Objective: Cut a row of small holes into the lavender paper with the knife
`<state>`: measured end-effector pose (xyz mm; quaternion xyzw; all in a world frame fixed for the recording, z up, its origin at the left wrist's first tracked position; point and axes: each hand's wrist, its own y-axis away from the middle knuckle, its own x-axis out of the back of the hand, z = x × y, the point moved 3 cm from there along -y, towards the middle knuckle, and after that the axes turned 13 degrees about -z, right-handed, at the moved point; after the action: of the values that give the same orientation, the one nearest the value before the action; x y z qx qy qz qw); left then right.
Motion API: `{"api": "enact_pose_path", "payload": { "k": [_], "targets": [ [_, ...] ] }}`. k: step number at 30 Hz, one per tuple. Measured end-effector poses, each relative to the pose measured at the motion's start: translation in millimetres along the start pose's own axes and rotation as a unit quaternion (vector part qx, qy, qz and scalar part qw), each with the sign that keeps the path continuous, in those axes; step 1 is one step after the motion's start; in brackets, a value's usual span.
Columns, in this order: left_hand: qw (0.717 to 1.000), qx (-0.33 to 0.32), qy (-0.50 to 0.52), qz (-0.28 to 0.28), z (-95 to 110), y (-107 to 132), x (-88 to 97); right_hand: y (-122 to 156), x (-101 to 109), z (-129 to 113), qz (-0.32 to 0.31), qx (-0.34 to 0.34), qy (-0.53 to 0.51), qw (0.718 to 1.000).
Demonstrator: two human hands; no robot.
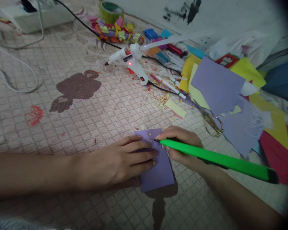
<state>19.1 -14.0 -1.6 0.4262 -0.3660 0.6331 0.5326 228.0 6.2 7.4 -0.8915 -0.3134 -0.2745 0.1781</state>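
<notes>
Purple paper (158,172) sits at six o'clock, and the left hand (120,156) lies flat on it, fingers spread a little. The right hand (180,143) closes around a green craft knife (218,159), its tip touching the paper. Gold scissors (211,123) lie at three o'clock.

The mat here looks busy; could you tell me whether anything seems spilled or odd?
A large dark brown stain marks the patterned mat, with a red blotch to its left; both look like spills. Paper shavings also lie scattered near the glue gun.
</notes>
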Motion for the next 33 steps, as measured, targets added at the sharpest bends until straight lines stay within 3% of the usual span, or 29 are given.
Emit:
{"api": "enact_pose_path", "payload": {
  "k": [7, 20, 28, 33],
  "targets": [
    [1.000, -0.003, -0.001, 0.004, 0.0, 1.3, 0.8, 4.7, -1.8, 6.4, 0.056, -0.009, -0.037, 0.998],
    [0.999, -0.010, 0.025, 0.029, 0.5, 1.0, 3.0, 2.6, -1.5, 1.7, 0.023, -0.004, -0.019, 1.000],
    [1.000, -0.007, 0.013, 0.008, -0.4, 0.6, 0.6, 0.1, -1.6, -1.2, 0.011, 0.002, -0.004, 1.000],
    [0.999, -0.005, 0.034, 0.020, 0.5, 0.0, 4.6, -0.8, 1.2, 1.8, 0.013, -0.027, -0.021, 0.999]
  ]
}}
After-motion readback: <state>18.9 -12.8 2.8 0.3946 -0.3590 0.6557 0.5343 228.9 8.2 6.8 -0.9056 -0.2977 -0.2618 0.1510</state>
